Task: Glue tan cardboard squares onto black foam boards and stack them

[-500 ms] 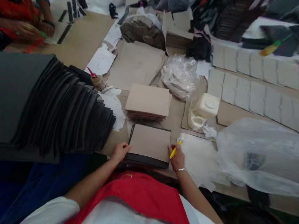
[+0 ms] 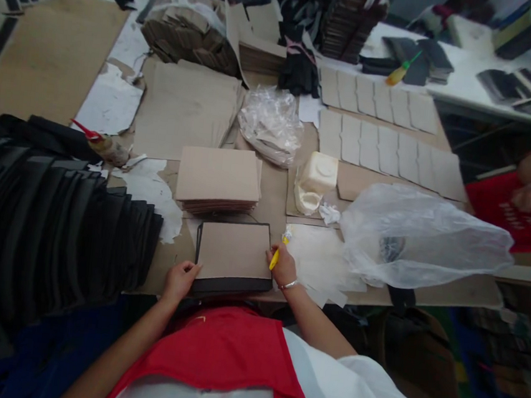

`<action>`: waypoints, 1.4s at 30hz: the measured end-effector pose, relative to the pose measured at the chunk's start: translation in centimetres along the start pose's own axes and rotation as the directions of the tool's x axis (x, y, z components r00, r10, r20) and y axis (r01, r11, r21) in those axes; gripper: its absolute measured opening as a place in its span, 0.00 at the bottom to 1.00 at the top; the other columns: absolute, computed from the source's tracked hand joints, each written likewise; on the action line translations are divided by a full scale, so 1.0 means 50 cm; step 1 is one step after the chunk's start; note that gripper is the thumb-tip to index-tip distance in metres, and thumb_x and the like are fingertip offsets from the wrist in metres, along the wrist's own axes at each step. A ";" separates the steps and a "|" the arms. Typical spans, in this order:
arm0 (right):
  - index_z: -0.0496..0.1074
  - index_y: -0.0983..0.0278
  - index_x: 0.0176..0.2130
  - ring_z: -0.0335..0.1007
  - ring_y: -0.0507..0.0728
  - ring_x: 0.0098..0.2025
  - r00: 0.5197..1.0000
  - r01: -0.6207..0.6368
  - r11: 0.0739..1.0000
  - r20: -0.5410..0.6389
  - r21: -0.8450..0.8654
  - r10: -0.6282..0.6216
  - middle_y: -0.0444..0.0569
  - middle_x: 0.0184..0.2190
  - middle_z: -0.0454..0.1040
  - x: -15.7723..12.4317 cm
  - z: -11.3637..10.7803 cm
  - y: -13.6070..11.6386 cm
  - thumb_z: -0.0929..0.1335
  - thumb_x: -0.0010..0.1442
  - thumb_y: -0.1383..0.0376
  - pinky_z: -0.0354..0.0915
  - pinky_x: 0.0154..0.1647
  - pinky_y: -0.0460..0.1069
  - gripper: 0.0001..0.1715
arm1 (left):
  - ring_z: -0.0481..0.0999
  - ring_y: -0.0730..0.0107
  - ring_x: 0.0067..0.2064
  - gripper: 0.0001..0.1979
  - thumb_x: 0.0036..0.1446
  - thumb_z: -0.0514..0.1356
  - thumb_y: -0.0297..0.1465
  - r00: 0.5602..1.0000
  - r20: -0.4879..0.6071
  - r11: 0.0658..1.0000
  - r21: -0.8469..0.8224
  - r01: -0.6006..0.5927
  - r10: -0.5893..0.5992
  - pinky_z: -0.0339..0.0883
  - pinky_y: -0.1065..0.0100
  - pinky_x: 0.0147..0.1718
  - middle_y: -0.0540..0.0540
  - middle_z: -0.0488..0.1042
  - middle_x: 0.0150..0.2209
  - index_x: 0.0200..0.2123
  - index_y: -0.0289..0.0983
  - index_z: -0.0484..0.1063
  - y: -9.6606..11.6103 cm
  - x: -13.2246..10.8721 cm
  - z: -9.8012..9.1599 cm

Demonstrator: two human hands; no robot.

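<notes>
On the counter (image 2: 273, 190), a cream jug (image 2: 322, 170) stands right of the card stack (image 2: 218, 176); we cannot see its contents. Behind, a clear bag (image 2: 270, 115) seems to hold brownish sheets; a dark patch shows through the big bag (image 2: 418, 220). Our board (image 2: 234, 252) lies before us on a black sheet (image 2: 233, 285). Our left hand (image 2: 179, 280) has its grip pinched at the board's near left corner; our right hand (image 2: 283, 266), wrist angled inward, grips a yellow tool (image 2: 274, 259) beside the right edge.

Both forearms (image 2: 316, 326) angled inward — left fingers (image 2: 187, 267) pinched, right fingers (image 2: 271, 253) curled.
</notes>
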State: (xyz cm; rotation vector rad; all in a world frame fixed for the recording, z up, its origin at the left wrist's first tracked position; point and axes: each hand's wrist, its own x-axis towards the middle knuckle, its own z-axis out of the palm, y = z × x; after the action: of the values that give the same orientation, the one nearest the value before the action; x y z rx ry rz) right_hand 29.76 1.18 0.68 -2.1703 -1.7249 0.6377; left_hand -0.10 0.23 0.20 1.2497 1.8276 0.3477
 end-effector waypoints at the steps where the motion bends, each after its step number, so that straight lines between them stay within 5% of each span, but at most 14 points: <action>1: 0.64 0.64 0.41 0.72 0.54 0.32 1.000 0.001 1.000 0.009 -0.013 -0.001 0.48 0.33 0.74 0.000 -0.001 -0.001 0.65 0.57 0.64 0.63 0.33 0.46 0.10 | 0.67 0.70 0.26 0.20 0.47 0.53 0.48 1.000 0.001 1.000 0.001 0.007 -0.007 0.55 0.70 0.28 0.50 0.68 0.20 0.19 0.37 0.69 0.001 0.000 0.000; 20: 0.65 0.65 0.44 0.68 0.54 0.29 0.993 0.033 0.989 0.113 -0.142 -0.017 0.49 0.31 0.73 0.018 -0.011 -0.015 0.63 0.59 0.61 0.57 0.30 0.46 0.14 | 0.66 0.74 0.25 0.15 0.52 0.56 0.39 0.999 -0.025 0.994 0.102 0.048 -0.046 0.54 0.73 0.26 0.51 0.69 0.21 0.21 0.35 0.69 0.017 0.009 -0.001; 28: 0.65 0.65 0.46 0.66 0.53 0.30 0.992 0.038 0.953 0.129 -0.299 0.001 0.50 0.33 0.72 0.018 -0.026 -0.034 0.64 0.59 0.61 0.51 0.27 0.46 0.15 | 0.66 0.70 0.26 0.16 0.51 0.59 0.40 1.000 0.020 0.966 0.258 -0.008 0.003 0.53 0.70 0.27 0.48 0.68 0.20 0.19 0.36 0.67 0.032 0.010 -0.031; 32: 0.63 0.65 0.46 0.67 0.54 0.33 0.996 0.013 0.958 0.091 -0.288 0.014 0.51 0.35 0.72 0.018 -0.031 -0.036 0.66 0.58 0.60 0.53 0.28 0.46 0.17 | 0.71 0.66 0.35 0.11 0.50 0.61 0.37 0.988 -0.042 0.919 0.376 -0.121 0.147 0.59 0.69 0.34 0.43 0.72 0.33 0.32 0.34 0.70 0.041 0.009 -0.036; 42: 0.65 0.66 0.44 0.68 0.53 0.31 0.995 0.044 0.949 0.102 -0.314 -0.012 0.50 0.33 0.72 -0.002 -0.007 -0.040 0.63 0.61 0.64 0.54 0.28 0.46 0.11 | 0.72 0.63 0.42 0.24 0.52 0.58 0.28 0.974 -0.079 0.968 0.153 -0.199 0.213 0.67 0.62 0.43 0.41 0.71 0.41 0.53 0.32 0.61 0.014 -0.039 -0.003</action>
State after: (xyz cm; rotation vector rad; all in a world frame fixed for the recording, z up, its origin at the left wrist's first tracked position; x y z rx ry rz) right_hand 28.27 1.57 1.98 -2.3515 -2.0268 0.4962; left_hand 0.45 -1.07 1.70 1.5534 1.8330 0.4015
